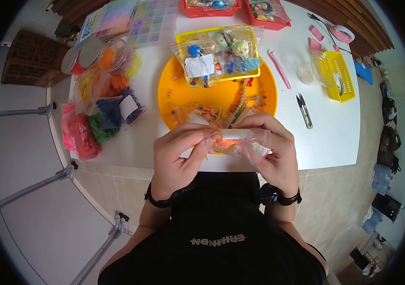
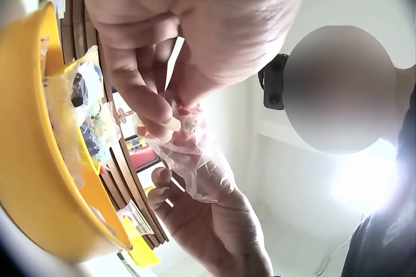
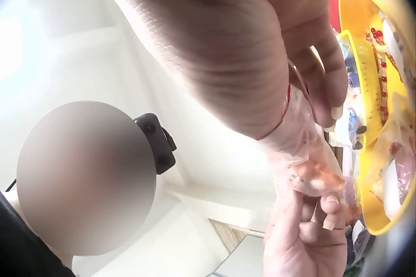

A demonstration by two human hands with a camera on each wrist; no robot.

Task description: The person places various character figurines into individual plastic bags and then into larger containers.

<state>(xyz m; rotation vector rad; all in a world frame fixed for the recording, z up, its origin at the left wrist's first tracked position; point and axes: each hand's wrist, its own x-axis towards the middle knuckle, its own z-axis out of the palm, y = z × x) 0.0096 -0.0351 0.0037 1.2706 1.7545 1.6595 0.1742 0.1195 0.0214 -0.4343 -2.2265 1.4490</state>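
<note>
Both hands hold a small clear plastic bag [image 1: 245,146] with orange pieces inside, above the near rim of a round yellow tray [image 1: 164,102]. The left hand [image 1: 176,154] pinches the bag's left end between thumb and fingers. At the other end, the right hand [image 1: 278,152] grips the plastic near its red-edged opening strip. In the left wrist view the bag [image 2: 195,166] stretches between the left hand [image 2: 188,37] and the right hand [image 2: 221,231]. The right wrist view shows orange pieces [image 3: 318,178] by the left fingertips. Beaded strands [image 1: 238,100] and another bag lie in the tray.
A yellow basket [image 1: 178,40] of bagged figurines rests over the tray's far side. Bags of coloured material [image 1: 86,130] and jars [image 1: 91,53] are at left. Snips [image 1: 304,111], a pink tool [image 1: 279,70] and a yellow basket [image 1: 342,78] lie at right. Red baskets stand behind.
</note>
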